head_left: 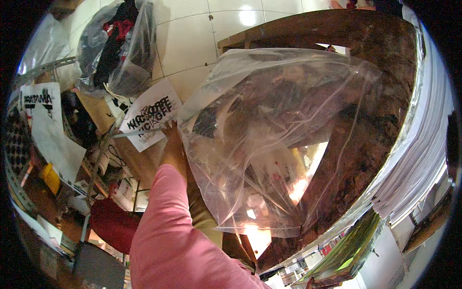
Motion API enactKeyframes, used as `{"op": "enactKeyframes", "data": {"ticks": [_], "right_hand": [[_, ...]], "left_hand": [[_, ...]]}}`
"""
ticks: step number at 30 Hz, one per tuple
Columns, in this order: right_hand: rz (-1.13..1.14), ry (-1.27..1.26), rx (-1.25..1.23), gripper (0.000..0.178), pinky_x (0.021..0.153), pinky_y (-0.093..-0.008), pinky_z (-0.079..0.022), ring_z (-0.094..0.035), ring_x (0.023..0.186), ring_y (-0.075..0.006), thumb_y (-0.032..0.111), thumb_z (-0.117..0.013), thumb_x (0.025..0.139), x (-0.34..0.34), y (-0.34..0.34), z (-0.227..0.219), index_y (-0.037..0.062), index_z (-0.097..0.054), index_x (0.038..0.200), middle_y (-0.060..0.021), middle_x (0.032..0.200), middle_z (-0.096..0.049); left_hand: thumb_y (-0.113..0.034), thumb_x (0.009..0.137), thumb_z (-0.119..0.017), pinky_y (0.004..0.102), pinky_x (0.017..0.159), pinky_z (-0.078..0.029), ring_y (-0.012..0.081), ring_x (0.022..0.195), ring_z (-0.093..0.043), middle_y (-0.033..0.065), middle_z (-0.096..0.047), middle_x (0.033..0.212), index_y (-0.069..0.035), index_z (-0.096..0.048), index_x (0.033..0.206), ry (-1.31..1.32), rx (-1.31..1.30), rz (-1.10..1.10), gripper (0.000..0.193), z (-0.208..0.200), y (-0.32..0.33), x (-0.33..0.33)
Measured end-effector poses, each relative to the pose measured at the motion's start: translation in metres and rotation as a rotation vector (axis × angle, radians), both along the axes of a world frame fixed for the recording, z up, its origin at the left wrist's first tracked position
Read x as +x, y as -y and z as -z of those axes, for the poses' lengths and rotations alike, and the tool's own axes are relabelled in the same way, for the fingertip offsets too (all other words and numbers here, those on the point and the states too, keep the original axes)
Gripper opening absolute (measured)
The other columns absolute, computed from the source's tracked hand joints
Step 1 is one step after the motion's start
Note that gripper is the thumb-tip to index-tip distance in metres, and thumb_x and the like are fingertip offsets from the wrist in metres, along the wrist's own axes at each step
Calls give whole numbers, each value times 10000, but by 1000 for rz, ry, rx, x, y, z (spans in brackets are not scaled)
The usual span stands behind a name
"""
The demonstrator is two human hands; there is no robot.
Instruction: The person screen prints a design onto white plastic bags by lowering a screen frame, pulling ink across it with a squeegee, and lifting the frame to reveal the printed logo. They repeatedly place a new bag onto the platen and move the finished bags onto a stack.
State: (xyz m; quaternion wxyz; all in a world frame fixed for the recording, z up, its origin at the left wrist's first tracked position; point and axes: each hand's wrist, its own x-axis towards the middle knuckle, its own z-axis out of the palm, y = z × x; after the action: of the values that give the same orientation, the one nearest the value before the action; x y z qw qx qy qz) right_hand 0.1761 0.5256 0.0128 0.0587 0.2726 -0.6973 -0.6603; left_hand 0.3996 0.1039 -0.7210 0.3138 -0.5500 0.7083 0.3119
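Observation:
My left hand reaches out at the end of a pink sleeve, left of the brown table. It is at the lower right edge of a white sheet with bold black lettering, beside the end of a thin metal bar. Its fingers are small and partly hidden, so whether they grip the sheet cannot be told. Right beside the hand, a large clear plastic bag lies crumpled over the table, with light shining off its lower part. Pale and printed pieces show through the plastic. My right hand is not in view.
The dark brown tabletop carries a tall stack of white paper along its right. Another clear bag with dark and red contents stands on the tiled floor. A metal-framed rack, more printed sheets and a red seat are at left.

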Motion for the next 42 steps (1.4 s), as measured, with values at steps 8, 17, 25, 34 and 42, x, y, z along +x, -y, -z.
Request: {"op": "enactKeyframes", "data": {"ticks": [8,17,25,34,42], "right_hand": [[19,6,25,952,806,-433,-585,-670,1161,-459,704,-236,1030,3,-4,-5,-100,-473,1480,-434,1363,-545],[399,80,-651,1072,1005,-614,-473,-592,1157,-537,612,-744,830,11,12,-14,-59,-345,1564,-392,1440,-487],[90,201,-785,1091,1075,-614,-409,-509,1317,-519,522,-789,809,5,68,-31,36,-253,1626,-315,1468,-507],[385,460,-694,1059,1231,-523,-252,-379,1492,-318,692,-610,875,-15,20,-50,146,-176,1672,-115,1690,-290],[248,296,-795,920,1178,-520,-291,-448,1370,-325,544,-664,810,-15,28,-31,120,-317,1549,-99,1519,-395]], "left_hand": [[-238,885,-721,508,1046,-452,441,1223,-555,228,-599,1289,-14,-606,1285,-205,-107,-104,473,-10,9,9],[-91,882,-700,489,929,-510,418,1053,-647,211,-683,1101,-20,-703,1102,-566,-513,-509,231,-91,110,18],[36,879,-614,455,985,-490,400,1122,-602,189,-667,1123,-41,-709,1189,-914,-626,-363,333,-375,173,-5],[78,879,-628,309,787,-567,195,890,-672,132,-673,1127,-73,-643,1329,-786,-925,-807,475,-602,188,191],[49,841,-672,387,781,-611,309,994,-678,210,-604,1273,-30,-435,1497,-950,-1076,-1577,702,-573,160,456]]}}
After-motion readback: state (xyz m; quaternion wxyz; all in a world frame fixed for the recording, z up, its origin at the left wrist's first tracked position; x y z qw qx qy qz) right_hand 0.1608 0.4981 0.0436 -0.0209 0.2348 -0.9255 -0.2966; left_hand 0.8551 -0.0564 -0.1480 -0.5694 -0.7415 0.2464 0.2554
